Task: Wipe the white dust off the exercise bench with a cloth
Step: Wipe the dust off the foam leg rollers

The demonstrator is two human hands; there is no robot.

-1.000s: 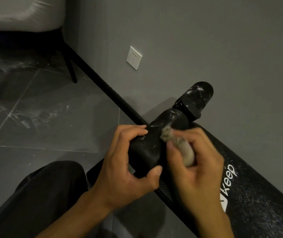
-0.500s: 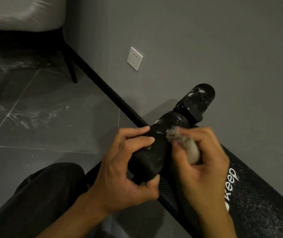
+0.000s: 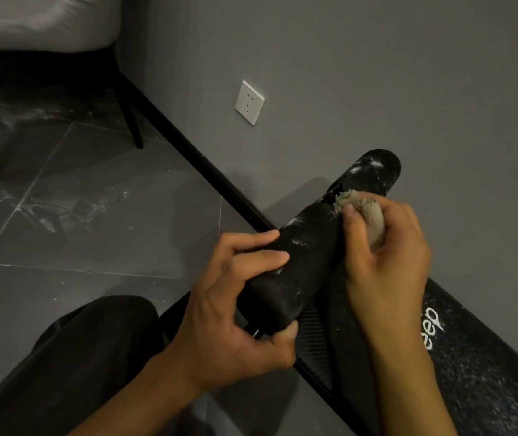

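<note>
Black roller point(image 3: 308, 247) dust-streaked; left hand point(image 3: 229, 322) grips its near end, right hand point(image 3: 386, 269) clutches bunched cloth point(image 3: 372, 218) against far end.

Grey wall point(image 3: 377, 73), dusty tiled floor point(image 3: 94, 240)

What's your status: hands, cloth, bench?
Left hand grips near black foam roller. Right hand presses wadded beige cloth on roller's far end. White dust streaks on far black roller and speckled black bench pad. Nothing in the way.
</note>
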